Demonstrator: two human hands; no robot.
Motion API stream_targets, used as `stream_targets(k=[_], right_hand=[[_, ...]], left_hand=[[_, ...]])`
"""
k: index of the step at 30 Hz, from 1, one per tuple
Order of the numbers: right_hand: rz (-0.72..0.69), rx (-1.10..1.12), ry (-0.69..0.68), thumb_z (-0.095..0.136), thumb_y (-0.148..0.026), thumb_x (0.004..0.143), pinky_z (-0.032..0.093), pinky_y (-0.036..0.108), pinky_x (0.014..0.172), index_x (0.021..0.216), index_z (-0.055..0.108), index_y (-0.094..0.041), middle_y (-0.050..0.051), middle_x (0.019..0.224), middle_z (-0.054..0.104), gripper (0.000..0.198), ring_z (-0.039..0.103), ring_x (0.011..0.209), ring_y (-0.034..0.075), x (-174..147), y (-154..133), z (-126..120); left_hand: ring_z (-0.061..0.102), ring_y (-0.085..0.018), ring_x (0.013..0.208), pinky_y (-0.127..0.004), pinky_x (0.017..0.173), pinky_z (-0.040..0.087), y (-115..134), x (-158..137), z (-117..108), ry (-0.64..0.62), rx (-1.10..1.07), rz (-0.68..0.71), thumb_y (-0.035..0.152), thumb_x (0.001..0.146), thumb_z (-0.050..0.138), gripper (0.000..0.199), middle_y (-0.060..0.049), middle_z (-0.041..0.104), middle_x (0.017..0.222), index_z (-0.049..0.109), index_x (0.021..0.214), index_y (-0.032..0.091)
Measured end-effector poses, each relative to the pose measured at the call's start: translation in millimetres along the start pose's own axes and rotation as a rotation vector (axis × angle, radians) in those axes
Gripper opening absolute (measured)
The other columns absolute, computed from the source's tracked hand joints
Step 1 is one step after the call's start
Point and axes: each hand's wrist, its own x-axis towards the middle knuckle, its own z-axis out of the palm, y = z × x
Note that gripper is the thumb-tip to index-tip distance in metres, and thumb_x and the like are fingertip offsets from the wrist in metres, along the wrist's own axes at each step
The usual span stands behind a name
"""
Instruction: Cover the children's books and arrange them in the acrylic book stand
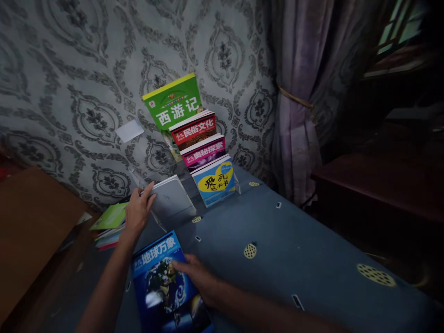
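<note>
My right hand (199, 275) grips the right edge of a blue book (166, 291) with a globe on its cover, its thumb lying on the front. My left hand (138, 208) reaches further forward, its fingers closed at the upper left corner of a pale grey book (173, 202). That book leans in a clear stand (159, 224). Just right of it, a tiered row holds a blue and yellow book (215, 182) in front, then a purple book (204, 155), a red book (194, 132) and a tall green book (176, 104) at the back.
A pile of books (111, 222) with a green one on top lies left of my left forearm. A brown cardboard box (34, 231) stands at the far left. Patterned wallpaper (86, 69) backs the blue pineapple-print cloth (277, 249). A tied curtain (296, 92) hangs at right.
</note>
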Motion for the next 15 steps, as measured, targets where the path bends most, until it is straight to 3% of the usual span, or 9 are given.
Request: stream_targets(k=[3, 10, 15], right_hand=[[0.018, 0.039, 0.108, 0.086, -0.053, 0.054, 0.053, 0.036, 0.079, 0.094, 0.069, -0.015, 0.003, 0.079, 0.072, 0.058, 0.070, 0.076, 0.021, -1, -5, 1], [-0.060, 0.028, 0.101, 0.084, -0.048, 0.059, 0.052, 0.039, 0.081, 0.105, 0.065, -0.020, 0.003, 0.086, 0.074, 0.057, 0.070, 0.081, 0.022, 4, -17, -4], [-0.067, -0.254, 0.034, 0.088, -0.041, 0.052, 0.048, 0.027, 0.069, 0.086, 0.067, -0.017, -0.001, 0.074, 0.070, 0.047, 0.063, 0.069, 0.014, 5, -48, -16]], left_hand=[[0.058, -0.023, 0.091, -0.030, 0.072, 0.048, 0, 2, -7, -0.063, 0.025, 0.000, 0.037, 0.099, 0.040, 0.045, -0.009, 0.056, 0.102, 0.052, 0.141, 0.027], [0.056, -0.022, 0.101, -0.030, 0.080, 0.047, -7, 7, -19, -0.118, 0.016, 0.057, 0.029, 0.101, 0.035, 0.044, -0.009, 0.057, 0.111, 0.052, 0.141, 0.031], [0.059, -0.025, 0.102, -0.032, 0.082, 0.048, -10, 11, -21, -0.162, 0.003, 0.087, 0.029, 0.100, 0.036, 0.043, -0.009, 0.064, 0.108, 0.055, 0.139, 0.026]])
